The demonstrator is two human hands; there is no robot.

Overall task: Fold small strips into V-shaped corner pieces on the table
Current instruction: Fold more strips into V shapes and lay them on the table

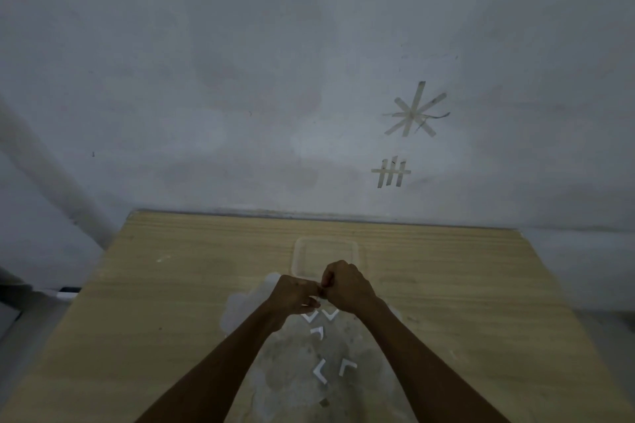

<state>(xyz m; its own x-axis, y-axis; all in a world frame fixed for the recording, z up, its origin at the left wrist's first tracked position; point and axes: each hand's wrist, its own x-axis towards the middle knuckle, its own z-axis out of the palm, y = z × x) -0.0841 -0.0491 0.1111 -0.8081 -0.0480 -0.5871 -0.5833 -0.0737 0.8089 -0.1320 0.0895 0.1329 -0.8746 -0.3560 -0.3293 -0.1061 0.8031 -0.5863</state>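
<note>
The head view is showing a dim room. A grey wall (213,86) is carrying a tape star (414,110) and a tape tally (391,172), and a wooden worktop (464,285) is butting against its foot. A clear container (328,247) is sitting on the worktop just beyond the hands. A pale worn patch (295,385) is spreading over the middle of the worktop.

Five finished V-pieces (320,371) are lying on that patch, all apart from each other. Two are just below the hands, one is slightly nearer the person, and two more are lying side by side nearer again.

The left hand (295,295) and the right hand (345,287) are meeting above the patch. Both are curled, and thumbs and fingertips are pinching one small strip (321,291) between them. The fingers are hiding nearly all of the strip, so how far it is folded cannot be told.

Judgement: a crease is probably being formed.

Likely faults from here:
- An off-centre pinch would be giving legs of unequal length.
- Uneven pressure from the two hands would be skewing the crease.
- A loose pinch could be dropping the strip among the two V-pieces directly below and disturbing them.
- The low light is making alignment hard to check.
</note>
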